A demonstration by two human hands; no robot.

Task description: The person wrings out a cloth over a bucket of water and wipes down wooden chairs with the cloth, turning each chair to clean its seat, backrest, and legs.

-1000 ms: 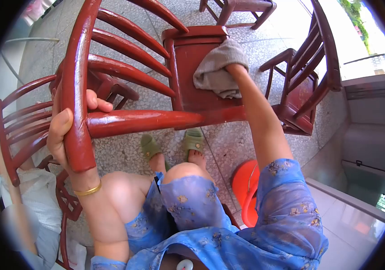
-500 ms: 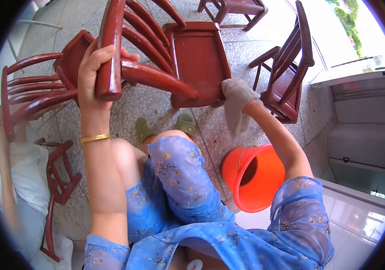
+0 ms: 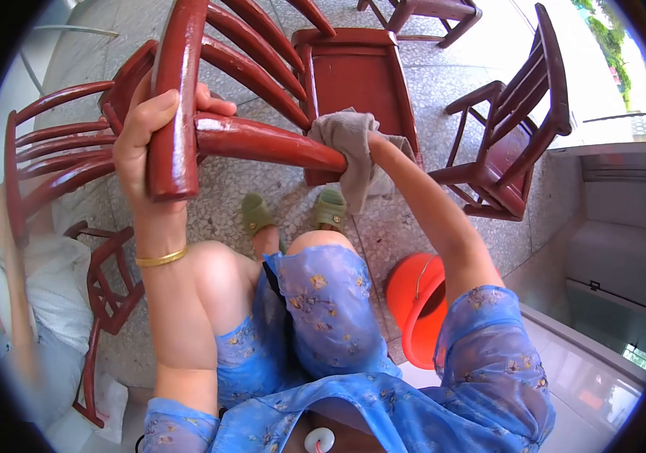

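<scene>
My left hand (image 3: 142,143) is wrapped round the top rail of a red wooden chair (image 3: 357,79), which is tipped so that its back slats point toward me. The chair's seat lies further off, just beyond my slippers. My right hand (image 3: 380,153) is mostly hidden by a grey-brown cloth (image 3: 353,170). That cloth is pressed against the chair's back post, at its end near the seat, and one part of it hangs down below the post.
An orange-red bucket (image 3: 406,291) stands at right, partly behind my forearm. More wooden chairs stand around: a dark one (image 3: 508,162) at right, another (image 3: 432,11) at the top, and a red one (image 3: 66,140) at left near another person's arm (image 3: 10,264).
My right hand has brought the cloth leftward from the seat's front corner onto the back post. My left hand keeps hold of the top rail, now slightly lower in view.
</scene>
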